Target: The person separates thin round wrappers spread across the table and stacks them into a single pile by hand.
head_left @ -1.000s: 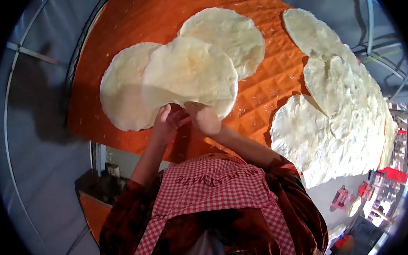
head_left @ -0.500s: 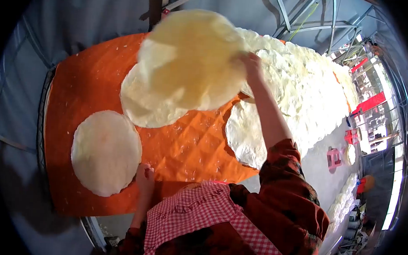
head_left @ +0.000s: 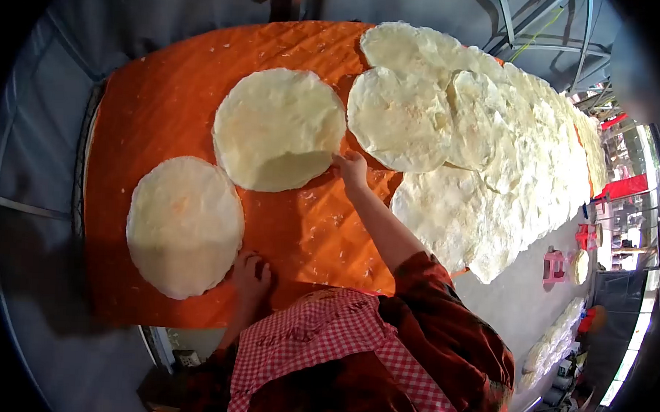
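A round, thin flatbread (head_left: 278, 126) lies flat on the orange cloth (head_left: 165, 110). My right hand (head_left: 352, 169) reaches to its lower right edge, with thumb and fingers pinched there. To the lower left is another round flatbread (head_left: 185, 229), partly in shadow. Beside its right edge my left hand (head_left: 252, 275) rests low on the cloth, fingers slightly apart and holding nothing visible. Just right of the middle flatbread, a further flatbread (head_left: 398, 121) lies against many overlapping ones (head_left: 485, 191).
The overlapping flatbreads stretch away to the right along the cloth. Grey sheeting (head_left: 45, 157) on a metal frame surrounds the table. Past its right edge, a pink stool (head_left: 554, 267) stands on the grey floor, with more pale rounds (head_left: 556, 345) nearby.
The flatbread my right hand held raised now lies flat at the right. That hand has come down and left to the middle flatbread's edge. My left hand's fingers have loosened.
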Demonstrator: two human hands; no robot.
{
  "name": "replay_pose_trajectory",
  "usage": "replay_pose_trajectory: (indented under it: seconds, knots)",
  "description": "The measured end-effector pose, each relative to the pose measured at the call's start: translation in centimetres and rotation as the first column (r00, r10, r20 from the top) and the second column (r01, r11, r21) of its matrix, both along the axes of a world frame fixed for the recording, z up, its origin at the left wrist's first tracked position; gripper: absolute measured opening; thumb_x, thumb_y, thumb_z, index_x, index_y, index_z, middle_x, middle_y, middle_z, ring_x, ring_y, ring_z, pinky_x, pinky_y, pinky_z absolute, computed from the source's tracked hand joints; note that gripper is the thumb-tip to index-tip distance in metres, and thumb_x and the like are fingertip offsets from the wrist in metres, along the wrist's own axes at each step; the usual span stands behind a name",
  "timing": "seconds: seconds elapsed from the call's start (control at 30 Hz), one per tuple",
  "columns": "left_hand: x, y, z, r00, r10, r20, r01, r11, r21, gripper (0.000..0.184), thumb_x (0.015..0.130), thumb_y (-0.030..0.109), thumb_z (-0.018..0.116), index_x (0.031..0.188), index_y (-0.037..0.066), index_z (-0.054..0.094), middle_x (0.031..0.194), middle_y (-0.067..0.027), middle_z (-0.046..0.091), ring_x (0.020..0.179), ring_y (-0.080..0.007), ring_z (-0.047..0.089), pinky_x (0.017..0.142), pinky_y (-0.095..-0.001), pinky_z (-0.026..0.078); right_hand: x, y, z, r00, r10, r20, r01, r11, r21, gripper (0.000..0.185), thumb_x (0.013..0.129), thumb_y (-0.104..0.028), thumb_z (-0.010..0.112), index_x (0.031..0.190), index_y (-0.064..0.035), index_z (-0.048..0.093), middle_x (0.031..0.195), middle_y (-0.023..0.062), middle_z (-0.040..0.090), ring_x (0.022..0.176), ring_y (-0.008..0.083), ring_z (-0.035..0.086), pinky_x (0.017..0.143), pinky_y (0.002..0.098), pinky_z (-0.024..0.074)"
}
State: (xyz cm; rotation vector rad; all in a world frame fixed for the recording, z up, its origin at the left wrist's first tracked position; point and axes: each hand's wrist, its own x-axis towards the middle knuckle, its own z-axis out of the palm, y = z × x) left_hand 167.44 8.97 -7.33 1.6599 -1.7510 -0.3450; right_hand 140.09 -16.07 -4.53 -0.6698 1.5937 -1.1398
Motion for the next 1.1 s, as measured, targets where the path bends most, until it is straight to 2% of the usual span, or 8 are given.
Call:
replay_pose_trajectory:
  seconds: [0.13, 0.4, 0.5, 0.57, 0.7, 0.87, 1.0, 1.1]
  knots:
    - [0.6, -0.1, -0.1, 0.999, -0.025, -0.031, 0.025, 1.0, 0.0, 0.022, 0.073, 0.014, 0.066, 0.09, 0.003, 0.058, 0.109, -0.0152, 0.054, 0.099, -0.0354, 0.052, 0.078, -0.043, 0.047, 1.7, -3.9, -2.2, 0.979, 0.071, 0.191, -0.081, 0.996, 0.044, 0.037, 0.072, -0.018, 0.076, 0.099, 0.0023, 0.061, 0.085, 0.0088, 0.063, 0.076, 0.0213, 0.062, 0.061, 0.0344, 0.0487]
    - [0.4, -0.4, 1.5, 0.991, -0.036, -0.125, 0.025, 0.996, -0.091, 0.014, 0.076, 0.012, 0.064, 0.087, 0.005, 0.058, 0.097, -0.0068, 0.058, 0.086, -0.0277, 0.058, 0.071, -0.0388, 0.049, 12.0, -9.8, 20.8, 0.524, 0.14, -0.84, -0.69, 0.648, -0.322, 0.023, 0.071, -0.014, 0.066, 0.091, -0.0027, 0.066, 0.083, 0.0144, 0.067, 0.077, 0.0269, 0.065, 0.064, 0.0357, 0.0504]
    - [1.7, -0.7, -0.5, 0.646, 0.18, -0.742, 0.051, 0.959, 0.277, 0.013, 0.083, 0.017, 0.064, 0.087, 0.006, 0.057, 0.095, -0.0027, 0.059, 0.087, -0.024, 0.058, 0.07, -0.0384, 0.049, 17.1, -4.6, 27.2, 0.064, -0.097, -0.993, -0.955, 0.284, -0.089, 0.016, 0.071, -0.015, 0.059, 0.084, -0.0067, 0.065, 0.081, 0.0162, 0.065, 0.078, 0.0335, 0.063, 0.066, 0.0412, 0.0509]
    - [2.3, -1.2, 5.6, 0.131, 0.202, -0.971, 0.143, 0.965, 0.22, 0.034, 0.091, 0.035, 0.055, 0.113, 0.01, 0.05, 0.113, -0.0048, 0.052, 0.103, -0.0259, 0.054, 0.084, -0.0432, 0.047, 19.9, 4.0, 30.2, 0.041, 0.149, -0.988, -0.924, 0.382, 0.02, 0.014, 0.07, -0.017, 0.059, 0.079, -0.007, 0.064, 0.075, 0.0141, 0.063, 0.075, 0.0332, 0.063, 0.066, 0.0436, 0.0503]
    - [4.8, -2.0, 11.4, -0.525, -0.084, -0.847, 0.155, 0.969, -0.193, 0.067, 0.09, 0.061, 0.036, 0.135, 0.011, 0.037, 0.136, -0.0077, 0.041, 0.123, -0.031, 0.042, 0.099, -0.0519, 0.037, 22.8, 13.0, 21.5, -0.174, 0.406, -0.897, -0.948, 0.176, 0.263, 0.021, 0.072, -0.021, 0.061, 0.086, -0.0063, 0.064, 0.086, 0.0143, 0.063, 0.08, 0.0347, 0.061, 0.074, 0.0422, 0.0493]
    - [6.0, -0.5, 10.8, -0.457, 0.251, -0.853, 0.112, 0.968, 0.225, 0.066, 0.091, 0.062, 0.031, 0.132, 0.011, 0.04, 0.131, -0.0087, 0.047, 0.123, -0.0275, 0.042, 0.101, -0.048, 0.036, 19.9, 16.7, 11.0, -0.18, 0.647, -0.741, -0.978, -0.037, 0.206, 0.061, 0.073, -0.043, 0.068, 0.12, -0.0048, 0.054, 0.13, 0.018, 0.044, 0.121, 0.0319, 0.041, 0.101, 0.038, 0.0358]
    - [6.9, 0.5, 8.3, -0.612, 0.122, -0.781, 0.23, 0.973, -0.029, 0.062, 0.092, 0.058, 0.037, 0.132, 0.01, 0.04, 0.131, -0.0103, 0.046, 0.118, -0.0291, 0.046, 0.099, -0.0484, 0.039, 17.4, 16.3, 7.7, -0.083, 0.785, -0.614, -0.996, -0.039, 0.084, 0.08, 0.075, -0.049, 0.069, 0.136, -0.0062, 0.041, 0.144, 0.0151, 0.031, 0.135, 0.0294, 0.026, 0.111, 0.0368, 0.0233]
    - [7.3, 0.4, 5.4, -0.492, 0.076, -0.867, 0.277, 0.958, -0.073, 0.051, 0.092, 0.042, 0.048, 0.131, 0.009, 0.039, 0.129, -0.0115, 0.047, 0.116, -0.0295, 0.048, 0.096, -0.049, 0.042, 16.9, 15.9, 8.4, -0.008, 0.852, -0.524, -1.0, 0.006, 0.024, 0.073, 0.079, -0.041, 0.068, 0.135, -0.0047, 0.04, 0.143, 0.0144, 0.034, 0.133, 0.029, 0.03, 0.11, 0.0373, 0.0266]
